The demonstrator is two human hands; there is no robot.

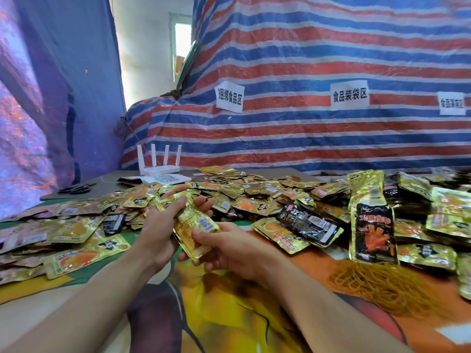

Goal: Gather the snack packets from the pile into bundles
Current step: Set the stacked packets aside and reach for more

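Note:
A wide pile of gold and black foil snack packets (254,197) covers the far half of the table. Both hands meet at the table's middle around a small stack of gold packets (197,228). My left hand (159,230) holds the stack from the left, its fingers spread along the stack's far end. From below and to the right, my right hand (229,248) grips the stack's near end, thumb on top. The held stack tilts toward me, label side up.
A heap of tan rubber bands (387,284) lies at the right near the front. A white router (159,169) with several antennas and black scissors (76,189) sit at the back left. A striped tarp (305,72) with paper signs hangs behind the table.

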